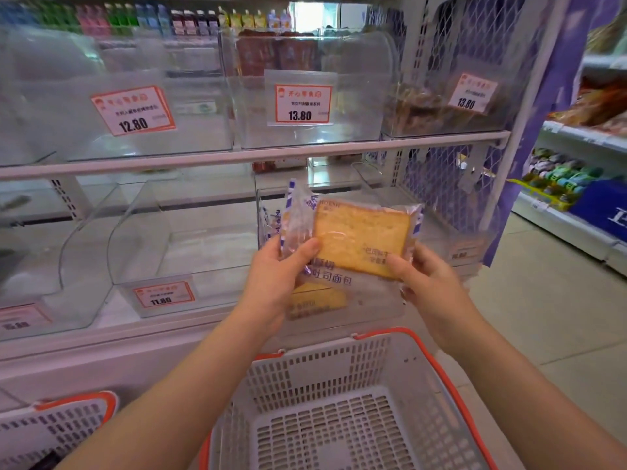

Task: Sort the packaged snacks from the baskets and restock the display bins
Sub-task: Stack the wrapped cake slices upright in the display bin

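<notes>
My left hand (276, 278) and my right hand (429, 283) together hold packaged toast bread slices (359, 240) in clear wrappers with blue print, raised in front of a clear display bin (441, 239) on the lower shelf. Another wrapped slice (317, 301) shows lower down, behind the bin's front wall. Below my arms stands a white basket with orange handles (342, 408), with no packages visible inside. A second white basket (57, 429) sits at the bottom left, its contents mostly out of sight.
Clear display bins with orange price tags (302, 103) line two shelves (254, 156); most look bare, while the upper right bin (417, 110) holds brown snacks. Drink bottles (190, 20) stand along the top. Another stocked shelf (573, 184) is at the right across a tiled aisle.
</notes>
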Available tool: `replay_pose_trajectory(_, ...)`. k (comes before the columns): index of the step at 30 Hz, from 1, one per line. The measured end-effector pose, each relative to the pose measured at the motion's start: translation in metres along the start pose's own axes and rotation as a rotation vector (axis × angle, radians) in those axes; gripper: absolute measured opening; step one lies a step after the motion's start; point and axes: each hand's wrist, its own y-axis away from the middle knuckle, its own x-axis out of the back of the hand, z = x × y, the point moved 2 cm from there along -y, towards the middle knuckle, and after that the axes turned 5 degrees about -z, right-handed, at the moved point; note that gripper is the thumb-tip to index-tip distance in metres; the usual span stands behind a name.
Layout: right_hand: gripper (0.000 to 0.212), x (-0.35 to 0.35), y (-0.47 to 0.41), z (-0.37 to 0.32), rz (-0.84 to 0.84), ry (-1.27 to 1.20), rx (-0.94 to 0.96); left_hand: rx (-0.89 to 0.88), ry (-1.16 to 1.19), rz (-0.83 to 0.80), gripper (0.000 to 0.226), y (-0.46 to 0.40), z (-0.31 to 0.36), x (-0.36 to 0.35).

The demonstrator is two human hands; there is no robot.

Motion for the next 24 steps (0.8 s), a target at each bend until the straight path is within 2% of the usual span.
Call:
replay_pose_trajectory(3,0.037,0.002,-0.015,0.003,-0.074,-0.098,0.005,0.026,-0.053,-0.086,0.035,-0.012,-0.004,0.001)
replay_pose_trajectory(5,0.019,0.016,-0.027,-0.003,-0.033,-0.015,0.078,-0.034,-0.174,-0.116,0.039,-0.026,0.002,0.007)
replay_pose_trajectory(6,0.014,0.025,-0.033,-0.007,-0.007,0.029,0.106,-0.075,-0.32,-0.111,0.035,-0.035,0.008,0.013)
replay_pose_trajectory(8,0.016,0.045,-0.042,-0.015,0.014,0.119,0.139,-0.172,-0.886,-0.157,0.032,-0.058,0.018,0.022)
replay_pose_trajectory(10,0.019,0.06,-0.046,-0.022,-0.013,0.22,0.147,-0.198,-1.559,-0.386,0.036,-0.077,0.018,0.022)
replay_pose_trajectory(12,0.021,0.067,-0.05,-0.027,-0.087,0.331,0.135,-0.168,-1.937,-0.577,0.045,-0.088,0.01,0.017)
replay_pose_trajectory(14,0.021,0.067,-0.053,-0.031,-0.164,0.411,0.116,-0.105,-2.0,-0.669,0.049,-0.097,0.002,0.012)
replay_pose_trajectory(16,0.022,0.06,-0.056,-0.031,-0.234,0.427,0.095,-0.024,-1.945,-0.727,0.046,-0.106,-0.003,0.01)
replay_pose_trajectory(19,0.027,0.045,-0.065,-0.025,-0.29,0.394,0.07,0.019,-1.851,-0.806,0.022,-0.122,-0.007,0.014)
replay_pose_trajectory(20,0.027,0.039,-0.069,-0.023,-0.3,0.397,0.051,0.008,-1.817,-0.815,0.014,-0.127,-0.006,0.016)
replay_pose_trajectory(24,0.023,0.013,-0.08,-0.001,-0.425,0.41,-0.107,-0.061,-1.684,-0.746,0.011,-0.141,0.011,0.022)
